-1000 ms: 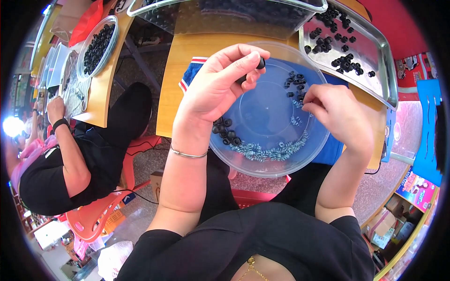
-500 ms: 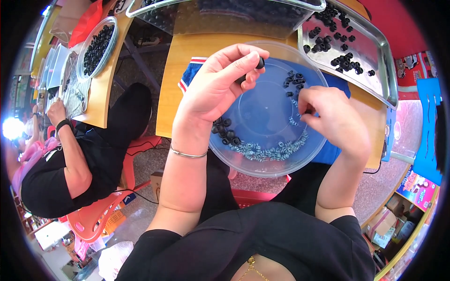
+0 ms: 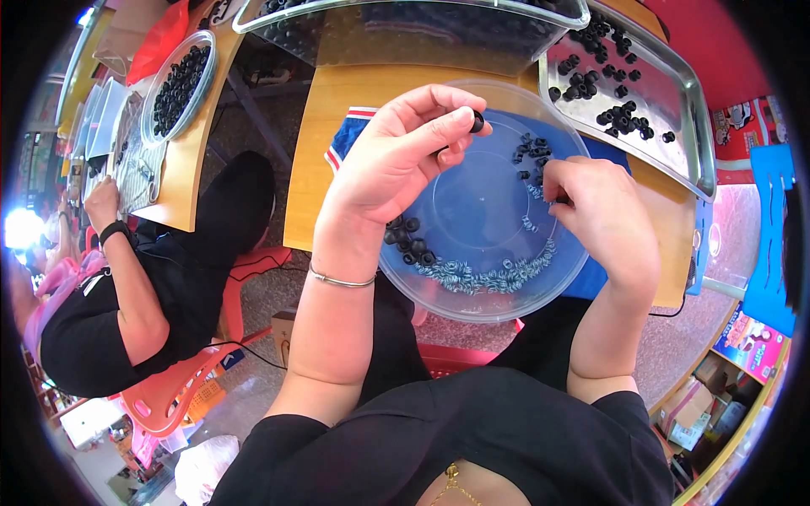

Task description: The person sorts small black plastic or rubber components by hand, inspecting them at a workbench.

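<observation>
My left hand (image 3: pixel 401 156) is raised over the left side of a round clear plastic tray (image 3: pixel 460 310), pinching a small black rounded plastic piece (image 3: pixel 477 123) between thumb and fingers. Over the tray's right side, my right hand (image 3: pixel 603 215) has its fingertips pressed together low near the springs; whatever they hold is hidden. Small metal coil springs (image 3: pixel 485 278) lie in a curved band along the near rim. Larger black pieces (image 3: pixel 413 244) sit at the tray's left, beside my left wrist. Several smaller black pieces (image 3: pixel 531 152) lie at its far right.
A large clear bin (image 3: pixel 422 46) stands at the table's far edge. To its right, a metal tray (image 3: pixel 675 160) holds loose black pieces. On the left, a co-worker's arm (image 3: pixel 126 261) rests by another table with a tub of black pieces (image 3: pixel 180 88).
My right hand has shifted slightly outward and more springs show beside its fingertips. The black piece in my left hand has turned a little and shows more. The whole view has moved slightly.
</observation>
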A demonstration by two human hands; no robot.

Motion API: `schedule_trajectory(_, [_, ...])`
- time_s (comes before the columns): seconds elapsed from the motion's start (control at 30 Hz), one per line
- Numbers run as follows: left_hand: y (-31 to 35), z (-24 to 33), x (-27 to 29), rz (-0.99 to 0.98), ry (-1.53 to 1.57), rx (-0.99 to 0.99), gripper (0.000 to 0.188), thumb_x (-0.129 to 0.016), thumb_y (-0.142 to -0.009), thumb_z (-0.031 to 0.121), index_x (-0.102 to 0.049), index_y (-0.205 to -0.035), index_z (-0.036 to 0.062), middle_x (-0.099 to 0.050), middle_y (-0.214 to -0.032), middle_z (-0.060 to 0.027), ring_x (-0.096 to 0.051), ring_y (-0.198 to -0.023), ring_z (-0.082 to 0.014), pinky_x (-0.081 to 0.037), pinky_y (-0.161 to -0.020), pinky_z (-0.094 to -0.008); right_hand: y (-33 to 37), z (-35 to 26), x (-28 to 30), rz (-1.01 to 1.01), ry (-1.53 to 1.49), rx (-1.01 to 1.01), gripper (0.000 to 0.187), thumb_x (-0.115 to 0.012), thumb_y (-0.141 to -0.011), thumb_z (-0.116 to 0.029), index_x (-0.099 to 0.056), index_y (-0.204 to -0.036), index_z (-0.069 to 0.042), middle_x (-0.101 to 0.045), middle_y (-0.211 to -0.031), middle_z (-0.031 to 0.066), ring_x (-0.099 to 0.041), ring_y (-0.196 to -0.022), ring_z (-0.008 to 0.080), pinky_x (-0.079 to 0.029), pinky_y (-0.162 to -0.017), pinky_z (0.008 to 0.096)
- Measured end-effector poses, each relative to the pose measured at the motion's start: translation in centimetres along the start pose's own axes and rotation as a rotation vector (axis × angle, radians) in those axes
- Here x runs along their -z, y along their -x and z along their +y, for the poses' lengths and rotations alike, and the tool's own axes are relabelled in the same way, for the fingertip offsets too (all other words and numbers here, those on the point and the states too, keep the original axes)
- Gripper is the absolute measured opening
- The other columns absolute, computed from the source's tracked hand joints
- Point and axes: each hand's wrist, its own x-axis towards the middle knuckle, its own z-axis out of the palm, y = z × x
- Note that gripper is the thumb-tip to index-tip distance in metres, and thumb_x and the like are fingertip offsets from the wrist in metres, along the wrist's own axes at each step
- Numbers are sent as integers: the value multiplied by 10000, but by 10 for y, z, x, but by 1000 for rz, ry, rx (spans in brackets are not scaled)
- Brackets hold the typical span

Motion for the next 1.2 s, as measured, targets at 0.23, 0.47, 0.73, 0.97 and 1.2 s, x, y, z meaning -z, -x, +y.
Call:
schedule_trajectory(0.23, [0,-1,1,-3,6,1,193,-658,-887,101,-620,-1051,7,-639,-925,-79,-532,-733,-45,-455,-662,-172,-5,-4,-6,-17,58,-14,46,-595,-667,-42,-575,-705,-26,-607,-695,134,-622,-735,316,-485,-642,396])
schedule_trajectory(0.47, [0,-1,2,-30,7,1,185,-608,-908,66,-601,-1081,0,-646,-992,-117,-572,-771,-67,-473,-694,-177,-7,-8,-12,-8,104,24,42,-595,-677,-39,-594,-718,-29,-614,-716,132,-629,-742,319,-491,-652,401])
schedule_trajectory(0.73, [3,0,-2,-19,-6,27,217,-571,-924,50,-577,-1137,14,-639,-1067,-141,-629,-891,-133,-506,-763,-198,-16,-17,6,394,-598,114,150,-674,-749,27,-697,-885,-31,-640,-809,84,-632,-716,189,-509,-627,271])
schedule_trajectory(0.97, [4,-4,-8,6,-17,9,215,-638,-876,39,-626,-1090,15,-661,-1005,-70,-624,-871,-103,-495,-757,-201,-22,-28,-4,648,-687,270,208,-719,-714,61,-716,-897,-39,-656,-831,57,-630,-727,138,-500,-607,225])
schedule_trajectory(1.2, [5,-2,-11,-13,-31,54,233,-645,-875,52,-633,-1103,8,-652,-997,-38,-616,-868,-92,-497,-757,-199,-23,-29,-6,601,-642,269,217,-735,-709,39,-726,-909,-44,-651,-821,62,-637,-723,154,-512,-620,243])
